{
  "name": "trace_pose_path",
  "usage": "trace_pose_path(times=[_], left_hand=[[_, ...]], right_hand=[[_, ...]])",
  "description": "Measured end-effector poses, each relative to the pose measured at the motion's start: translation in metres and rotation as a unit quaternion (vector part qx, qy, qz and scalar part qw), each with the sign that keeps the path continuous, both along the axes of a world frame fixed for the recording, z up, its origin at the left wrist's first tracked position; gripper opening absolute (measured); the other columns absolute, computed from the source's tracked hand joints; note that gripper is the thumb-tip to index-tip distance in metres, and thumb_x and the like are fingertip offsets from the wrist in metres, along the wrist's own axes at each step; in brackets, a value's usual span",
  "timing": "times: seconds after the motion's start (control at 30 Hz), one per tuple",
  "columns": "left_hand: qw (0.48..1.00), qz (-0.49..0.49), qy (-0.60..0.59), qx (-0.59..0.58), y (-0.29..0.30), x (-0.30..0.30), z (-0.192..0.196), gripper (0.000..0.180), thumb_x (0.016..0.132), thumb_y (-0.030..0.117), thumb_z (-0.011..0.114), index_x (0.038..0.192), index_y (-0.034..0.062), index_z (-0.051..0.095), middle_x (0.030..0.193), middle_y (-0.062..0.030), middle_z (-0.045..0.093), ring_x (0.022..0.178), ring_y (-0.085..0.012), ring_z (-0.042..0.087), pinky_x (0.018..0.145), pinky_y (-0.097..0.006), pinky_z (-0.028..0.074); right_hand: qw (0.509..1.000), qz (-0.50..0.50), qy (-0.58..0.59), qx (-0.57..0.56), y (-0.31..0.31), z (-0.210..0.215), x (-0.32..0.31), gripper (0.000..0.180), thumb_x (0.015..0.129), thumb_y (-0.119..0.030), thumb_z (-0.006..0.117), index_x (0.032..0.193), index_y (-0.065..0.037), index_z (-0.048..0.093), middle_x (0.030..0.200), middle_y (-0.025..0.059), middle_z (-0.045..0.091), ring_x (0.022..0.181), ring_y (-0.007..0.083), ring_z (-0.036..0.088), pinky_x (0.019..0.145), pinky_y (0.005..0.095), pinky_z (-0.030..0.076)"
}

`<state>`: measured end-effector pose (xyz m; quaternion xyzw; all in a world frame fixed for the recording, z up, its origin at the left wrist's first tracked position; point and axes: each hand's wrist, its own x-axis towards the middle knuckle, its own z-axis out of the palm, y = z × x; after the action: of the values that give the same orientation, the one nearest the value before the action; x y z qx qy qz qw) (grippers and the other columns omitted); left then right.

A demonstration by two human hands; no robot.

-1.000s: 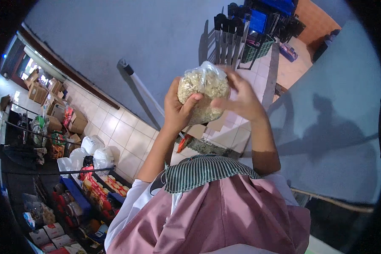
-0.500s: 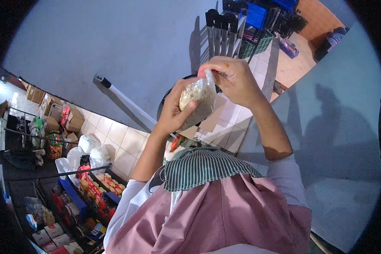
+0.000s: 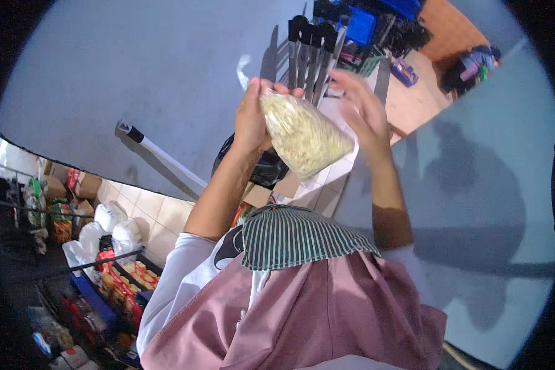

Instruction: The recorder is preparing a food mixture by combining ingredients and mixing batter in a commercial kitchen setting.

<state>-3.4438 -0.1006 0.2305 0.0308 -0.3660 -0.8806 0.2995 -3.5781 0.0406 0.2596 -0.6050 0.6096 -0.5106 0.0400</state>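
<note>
A clear plastic bag [image 3: 305, 134] full of pale yellow, shredded-looking bits hangs tilted in front of my chest. My left hand [image 3: 251, 120] is closed around its gathered upper end, with the thumb on the near side and fingertips showing behind the plastic. The bag's twisted whitish tail [image 3: 243, 71] sticks up past the thumb. The full, wide end points down and to the right. To the right of the bag, my right hand [image 3: 369, 114] is raised with fingers stretched out, somewhat smeared by motion. Nothing shows in it.
Beyond my hands stand several white poles with black ends [image 3: 311, 46] against a grey wall. Another white pole [image 3: 157, 151] leans at the left. A black plastic bag [image 3: 265, 166] sits below. Shelves of packaged goods [image 3: 114, 277] fill the lower left. Farther off is a person [image 3: 472, 68].
The bag has swung from upright to tilted, its full end now toward the right. My right hand has let go of the bag's top and moved right. My left hand now grips the gathered end.
</note>
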Motion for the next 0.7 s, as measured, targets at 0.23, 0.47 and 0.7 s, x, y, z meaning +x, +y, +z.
trace_pose_path(times=[0.23, 0.47, 0.7], left_hand=[[0.959, 0.039, 0.03, 0.28, -0.02, -0.037, -0.021, 0.034, 0.098, 0.034, 0.03, 0.105, 0.0095, 0.052, 0.111, -0.0101, 0.058, 0.108, -0.0268, 0.053, 0.093, -0.044, 0.045], [0.931, -0.002, 0.061, 0.361, -0.025, -0.043, -0.032, 0.028, 0.094, 0.034, 0.043, 0.095, 0.0078, 0.056, 0.105, -0.0079, 0.061, 0.101, -0.023, 0.058, 0.093, -0.039, 0.046], [0.902, -0.039, 0.081, 0.423, -0.028, -0.042, -0.051, 0.027, 0.09, 0.035, 0.051, 0.097, 0.0091, 0.056, 0.093, -0.0058, 0.061, 0.089, -0.0198, 0.06, 0.084, -0.035, 0.05]], right_hand=[[0.985, 0.007, -0.121, -0.125, -0.023, -0.029, 0.049, 0.125, 0.06, -0.026, 0.086, 0.145, -0.004, -0.003, 0.146, 0.0193, 0.01, 0.131, 0.0314, 0.029, 0.105, 0.043, 0.03], [0.998, -0.029, -0.032, -0.049, -0.052, -0.011, 0.014, 0.082, 0.061, -0.039, 0.073, 0.128, -0.002, 0.043, 0.133, 0.0204, 0.034, 0.125, 0.0335, 0.035, 0.103, 0.0459, 0.03], [0.987, -0.034, 0.154, -0.016, -0.101, -0.017, 0.025, 0.036, 0.057, -0.022, 0.069, 0.09, -0.008, 0.065, 0.118, 0.0204, 0.048, 0.11, 0.035, 0.047, 0.092, 0.0471, 0.038]])
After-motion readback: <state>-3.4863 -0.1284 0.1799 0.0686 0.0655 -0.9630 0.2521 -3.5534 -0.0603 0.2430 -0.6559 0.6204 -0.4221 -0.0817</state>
